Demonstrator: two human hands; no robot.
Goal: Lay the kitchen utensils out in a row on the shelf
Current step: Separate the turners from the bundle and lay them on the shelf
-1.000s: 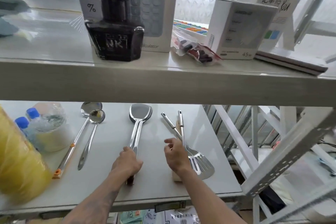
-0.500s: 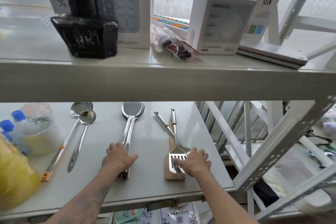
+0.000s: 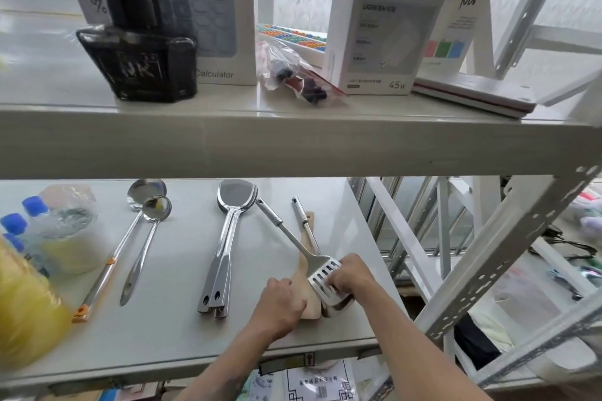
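On the lower shelf (image 3: 182,345), going from the left, a wrapped pack of bottles (image 3: 49,238) and a yellow bag (image 3: 26,309) are seen, neither part of the row. Next, two ladles (image 3: 143,238) are laid side by side, bowls touching at the back, handles toward the front edge. Near the middle, a pair of solid turners (image 3: 224,247) is stacked, blades at the back, set well apart from the ladles. To the right, three utensils are still heaped together: a wooden spatula (image 3: 308,273) underneath, with two slotted turners (image 3: 321,273) crossed over it. The left hand (image 3: 280,303) is closed on the near end of the wooden spatula; how firmly cannot be told. The right hand (image 3: 351,277) is curled over the slotted blades, fingers pressed on the upper one. Roughly two groups may be judged as placed; the right-hand cluster is yet to be separated and spaced, and the doubled pieces may also need spreading if a single-file row is wanted.
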